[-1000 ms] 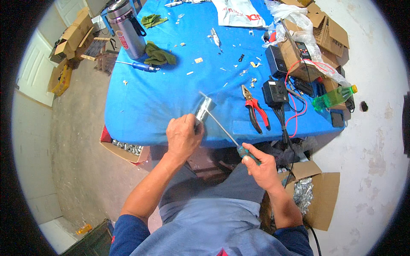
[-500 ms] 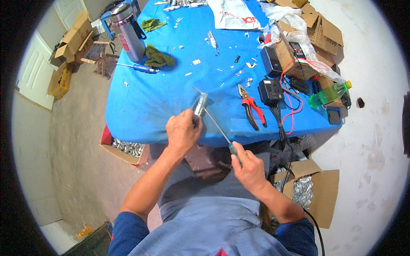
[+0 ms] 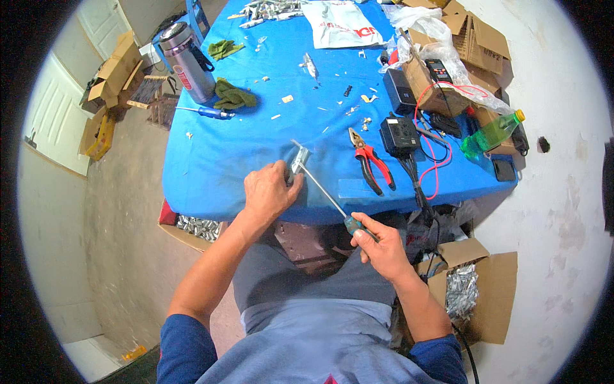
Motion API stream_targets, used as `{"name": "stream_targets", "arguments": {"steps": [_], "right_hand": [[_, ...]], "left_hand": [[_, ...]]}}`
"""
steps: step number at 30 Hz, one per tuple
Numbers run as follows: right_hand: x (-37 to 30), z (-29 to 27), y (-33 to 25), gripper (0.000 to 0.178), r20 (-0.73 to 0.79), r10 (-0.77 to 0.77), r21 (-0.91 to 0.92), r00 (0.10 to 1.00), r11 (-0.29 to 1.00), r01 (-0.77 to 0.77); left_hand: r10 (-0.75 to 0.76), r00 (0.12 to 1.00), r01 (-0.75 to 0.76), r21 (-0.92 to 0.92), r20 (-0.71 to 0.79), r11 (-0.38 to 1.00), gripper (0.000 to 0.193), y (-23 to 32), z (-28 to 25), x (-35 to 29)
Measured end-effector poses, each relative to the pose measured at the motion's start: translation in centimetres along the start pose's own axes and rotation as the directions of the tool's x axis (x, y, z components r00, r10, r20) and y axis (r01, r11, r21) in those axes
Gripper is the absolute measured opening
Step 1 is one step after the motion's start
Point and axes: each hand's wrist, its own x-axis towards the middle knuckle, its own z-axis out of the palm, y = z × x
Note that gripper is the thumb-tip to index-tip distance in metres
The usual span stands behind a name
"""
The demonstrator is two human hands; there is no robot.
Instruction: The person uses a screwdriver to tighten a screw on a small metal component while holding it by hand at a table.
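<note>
Near the front edge of a blue-covered table (image 3: 211, 173), my left hand (image 3: 267, 192) grips a small silvery metal part (image 3: 299, 158) with a thin piece sticking out at its far end. My fingers hide its lower portion, and its exact kind is unclear. My right hand (image 3: 381, 246) is closed around the teal handle of a screwdriver (image 3: 326, 193). The long shaft slants up and left, its tip at the side of the metal part. Right of the work lie pliers (image 3: 372, 160) with red and black handles, their jaws pointing away from me.
A steel flask (image 3: 187, 63), green cloths (image 3: 235, 95) and a blue screwdriver (image 3: 214, 113) lie at the left. Black devices with cables (image 3: 400, 136) and a green bottle (image 3: 494, 136) occupy the right. Boxes of metal parts (image 3: 462, 291) stand below; metal pieces (image 3: 268, 10) are piled at the far end.
My right hand has shifted slightly right and down with the screwdriver, and its grip on the handle looks looser. My left hand still holds the metal part. The view has tilted a little.
</note>
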Motion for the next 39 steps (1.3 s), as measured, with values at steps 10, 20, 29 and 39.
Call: {"name": "stream_targets", "arguments": {"steps": [10,20,29,39], "right_hand": [[0.5,-0.9,0.6,0.050,0.195,0.118,0.487,0.974,0.850,-0.200],[0.7,-0.5,0.1,0.050,0.157,0.114,0.366,0.981,0.916,-0.165],[0.8,1.1,0.6,0.039,-0.073,-0.284,-0.363,0.956,0.900,0.240],[1.3,2.3,2.3,0.042,-0.096,-0.366,-0.457,0.926,0.842,0.286]], "left_hand": [[0.043,0.999,-0.043,0.001,0.010,0.999,0.031,0.1,-0.1,-0.1],[0.037,0.998,-0.037,-0.009,0.050,0.999,0.032,-0.2,0.0,0.2],[0.042,0.998,-0.040,-0.037,0.045,0.999,0.032,-0.4,0.3,0.7],[-0.016,0.998,0.018,-0.023,0.059,1.000,0.031,0.1,0.2,0.9]]}}
